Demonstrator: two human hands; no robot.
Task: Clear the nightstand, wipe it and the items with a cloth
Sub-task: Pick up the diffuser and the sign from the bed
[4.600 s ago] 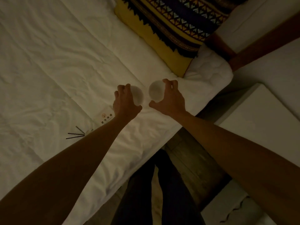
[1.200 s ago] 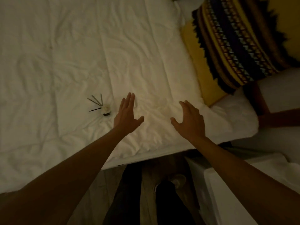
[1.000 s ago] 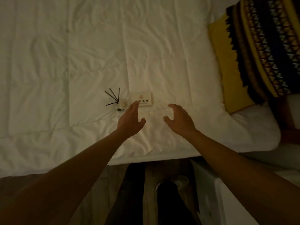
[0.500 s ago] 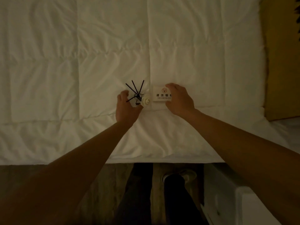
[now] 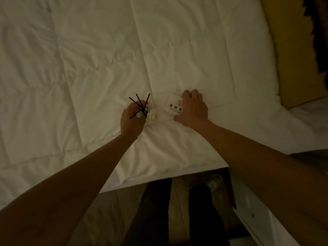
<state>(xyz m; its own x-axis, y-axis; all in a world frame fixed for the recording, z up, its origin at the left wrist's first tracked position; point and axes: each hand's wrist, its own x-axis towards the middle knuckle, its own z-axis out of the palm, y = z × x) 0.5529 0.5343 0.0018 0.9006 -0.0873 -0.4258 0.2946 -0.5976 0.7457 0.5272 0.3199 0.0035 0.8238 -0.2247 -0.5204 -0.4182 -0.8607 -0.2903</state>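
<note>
On the white duvet (image 5: 106, 59) my left hand (image 5: 132, 119) grips a small reed diffuser (image 5: 141, 108) with several black sticks and a white flower (image 5: 152, 117) beside them. Just to its right, my right hand (image 5: 192, 109) curls its fingers over the right edge of a small white no-smoking sign (image 5: 174, 105) lying on the bedding. The diffuser's bottle is mostly hidden inside my left hand. The room is dim.
A yellow patterned cushion (image 5: 301, 50) lies at the bed's upper right. The white nightstand (image 5: 257, 224) shows at the lower right, next to my right forearm. My legs and a shoe stand on the wooden floor (image 5: 115, 219) below the bed edge.
Both hands left two round white objects on the bed, moved left with fingers spread, and closed on the diffuser and the sign. The camera view shifted left along the bed.
</note>
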